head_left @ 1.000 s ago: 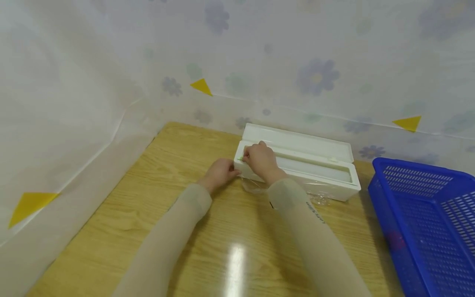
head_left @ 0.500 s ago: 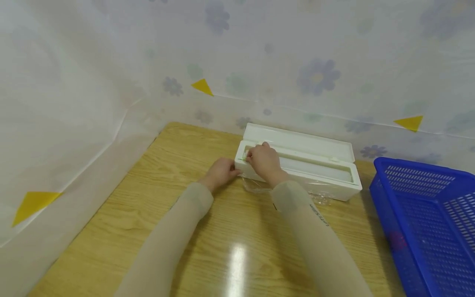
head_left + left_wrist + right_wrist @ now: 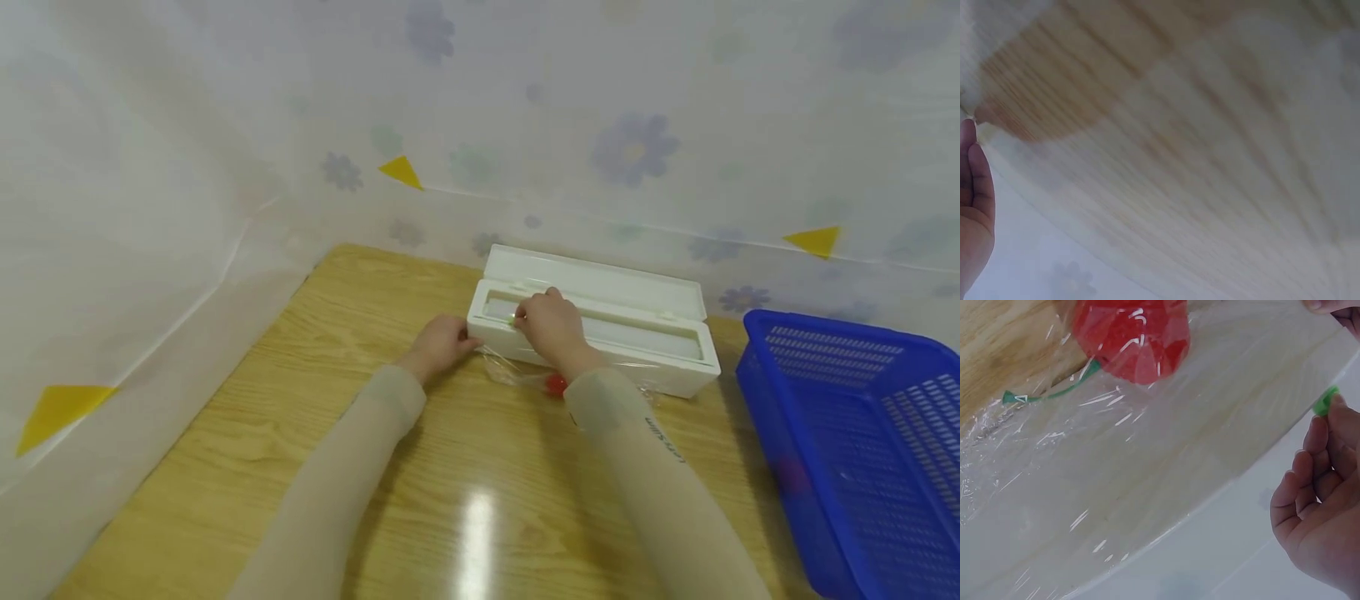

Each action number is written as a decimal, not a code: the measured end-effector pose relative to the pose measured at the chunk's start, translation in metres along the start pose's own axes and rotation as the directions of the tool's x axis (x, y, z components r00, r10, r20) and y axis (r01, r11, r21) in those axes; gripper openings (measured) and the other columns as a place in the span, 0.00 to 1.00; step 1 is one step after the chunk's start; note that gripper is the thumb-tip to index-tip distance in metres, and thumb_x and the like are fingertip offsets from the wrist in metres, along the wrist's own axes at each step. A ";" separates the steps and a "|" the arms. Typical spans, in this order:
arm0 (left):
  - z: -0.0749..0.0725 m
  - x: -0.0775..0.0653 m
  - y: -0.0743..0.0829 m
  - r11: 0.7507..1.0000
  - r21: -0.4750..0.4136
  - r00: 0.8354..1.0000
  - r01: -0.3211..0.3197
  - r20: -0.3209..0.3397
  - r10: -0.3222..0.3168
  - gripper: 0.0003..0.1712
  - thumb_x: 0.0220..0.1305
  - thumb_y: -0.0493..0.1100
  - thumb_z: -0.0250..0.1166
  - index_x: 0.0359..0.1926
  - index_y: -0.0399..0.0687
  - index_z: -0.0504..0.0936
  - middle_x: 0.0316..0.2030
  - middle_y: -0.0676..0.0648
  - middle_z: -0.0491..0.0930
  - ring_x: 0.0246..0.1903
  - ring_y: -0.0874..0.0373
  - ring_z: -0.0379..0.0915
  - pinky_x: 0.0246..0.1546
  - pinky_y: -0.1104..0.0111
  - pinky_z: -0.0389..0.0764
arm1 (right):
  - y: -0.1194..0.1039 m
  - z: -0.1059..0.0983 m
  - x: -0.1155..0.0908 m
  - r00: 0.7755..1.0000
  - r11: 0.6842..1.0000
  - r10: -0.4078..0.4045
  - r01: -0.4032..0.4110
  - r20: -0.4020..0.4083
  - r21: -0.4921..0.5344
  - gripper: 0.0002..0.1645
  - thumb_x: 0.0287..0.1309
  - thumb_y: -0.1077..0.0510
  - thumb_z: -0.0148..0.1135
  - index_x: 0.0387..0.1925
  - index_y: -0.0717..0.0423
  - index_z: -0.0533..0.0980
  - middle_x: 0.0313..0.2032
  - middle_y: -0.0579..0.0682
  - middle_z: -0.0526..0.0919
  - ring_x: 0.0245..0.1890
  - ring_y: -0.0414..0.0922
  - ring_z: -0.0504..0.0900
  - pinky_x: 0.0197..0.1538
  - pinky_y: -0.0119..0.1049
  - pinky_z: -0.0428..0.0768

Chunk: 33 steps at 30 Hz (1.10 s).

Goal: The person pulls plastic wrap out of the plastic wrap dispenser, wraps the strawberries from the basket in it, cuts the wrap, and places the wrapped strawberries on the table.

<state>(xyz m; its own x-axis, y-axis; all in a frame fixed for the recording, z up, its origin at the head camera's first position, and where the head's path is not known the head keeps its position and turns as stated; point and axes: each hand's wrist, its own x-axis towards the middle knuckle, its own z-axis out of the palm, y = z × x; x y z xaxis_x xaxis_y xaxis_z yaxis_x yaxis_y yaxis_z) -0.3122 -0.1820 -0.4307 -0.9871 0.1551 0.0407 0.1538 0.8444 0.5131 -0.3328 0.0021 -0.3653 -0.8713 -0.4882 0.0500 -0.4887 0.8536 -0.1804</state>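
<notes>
A long white cling film dispenser (image 3: 678, 380) stands at the back of the table, lid raised, with a pale roll inside. My left hand (image 3: 437, 345) holds its front left corner, thumb against the box. Between thumb and index finger, my right hand (image 3: 553, 327) pinches the small green slide cutter (image 3: 1325, 401) on the front upper edge. Clear cling film (image 3: 1116, 434) hangs down the box's front onto the table. Under the film shows a glossy red thing with a green stem (image 3: 1132, 337), partly hidden by my right forearm in the head view.
A blue plastic basket (image 3: 795, 433) stands at the right of the wooden table (image 3: 420, 517). A flowered sheet (image 3: 570, 125) with yellow triangles hangs behind the dispenser and along the left side.
My right hand has slid rightward along the dispenser's front edge with the green cutter. The red thing now shows beside my right wrist. My left hand has stayed at the corner.
</notes>
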 end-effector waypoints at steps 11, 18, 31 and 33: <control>0.006 0.001 0.003 0.999 -0.032 0.999 0.023 0.032 -0.022 0.14 0.62 0.46 0.62 0.41 0.39 0.82 0.37 0.43 0.84 0.38 0.53 0.78 0.44 0.63 0.78 | 0.012 -0.001 -0.011 1.000 1.000 0.000 0.000 -0.001 -0.007 0.13 0.61 0.52 0.58 0.41 0.54 0.82 0.42 0.53 0.83 0.44 0.51 0.74 0.44 0.46 0.78; 0.004 -0.001 0.004 0.999 -0.041 0.999 0.031 0.020 -0.030 0.15 0.62 0.46 0.62 0.41 0.38 0.82 0.38 0.42 0.84 0.40 0.51 0.79 0.46 0.62 0.78 | 0.024 -0.001 -0.015 1.000 1.000 0.019 -0.018 -0.002 0.018 0.14 0.61 0.52 0.58 0.43 0.55 0.82 0.44 0.53 0.83 0.46 0.52 0.73 0.46 0.47 0.77; -0.002 -0.003 0.004 0.998 -0.042 0.998 0.055 0.039 -0.054 0.15 0.63 0.46 0.61 0.43 0.37 0.81 0.38 0.42 0.83 0.39 0.52 0.78 0.46 0.61 0.78 | 0.045 -0.009 -0.031 0.998 0.996 0.068 -0.069 0.009 0.057 0.14 0.62 0.54 0.58 0.44 0.55 0.81 0.45 0.53 0.83 0.45 0.51 0.73 0.46 0.46 0.76; -0.002 -0.002 0.004 0.997 -0.052 0.998 0.055 0.036 -0.053 0.16 0.63 0.45 0.61 0.44 0.38 0.81 0.40 0.42 0.83 0.40 0.52 0.78 0.47 0.60 0.78 | 0.049 -0.011 -0.034 0.997 0.995 0.081 -0.081 0.010 0.060 0.14 0.62 0.54 0.58 0.45 0.56 0.81 0.45 0.53 0.83 0.46 0.51 0.73 0.46 0.46 0.77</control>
<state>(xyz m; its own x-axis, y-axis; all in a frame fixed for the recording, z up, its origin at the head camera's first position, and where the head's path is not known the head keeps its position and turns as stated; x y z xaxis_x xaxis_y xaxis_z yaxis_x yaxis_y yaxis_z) -0.3094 -0.1799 -0.4273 -0.9915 0.1288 -0.0176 0.0972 0.8240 0.5582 -0.3283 0.0627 -0.3652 -0.9073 -0.4197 0.0252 -0.4128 0.8779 -0.2429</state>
